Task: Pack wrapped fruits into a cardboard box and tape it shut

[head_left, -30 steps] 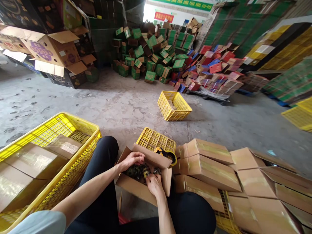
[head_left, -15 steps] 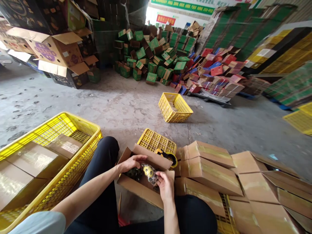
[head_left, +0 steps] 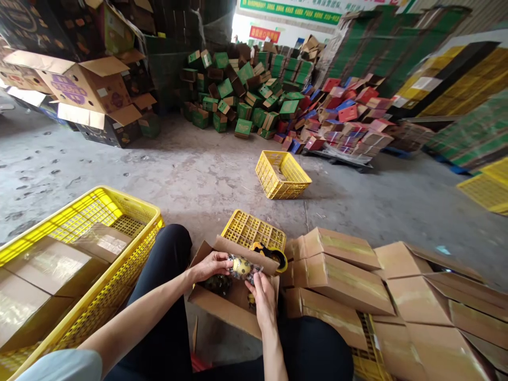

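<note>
Between my two hands is a yellow round item in a clear, dark-spotted plastic wrapper (head_left: 240, 266); its exact kind I cannot make out. My left hand (head_left: 212, 266) pinches the wrapper's left end, and my right hand (head_left: 262, 296) grips the right end. Under them an open cardboard box (head_left: 226, 309) stands between my knees with its flaps up. Inside, a dark wrapped item (head_left: 218, 284) lies at the left, and a bit of another yellow item (head_left: 251, 300) shows beside my right fingers. Just behind the box's far flap, a yellow and black tape dispenser (head_left: 278, 258) rests.
An upturned yellow crate (head_left: 254, 228) sits beyond the box. Taped cartons (head_left: 345, 275) are stacked at my right. At my left a large yellow crate (head_left: 154, 217) holds cartons. Further off stand a small yellow crate (head_left: 282, 180) and a heap of green boxes (head_left: 243, 127).
The wrapped yellow item has been raised and turned more level. My left hand, spread over the box before, now pinches its left end. A yellow item below has come into view.
</note>
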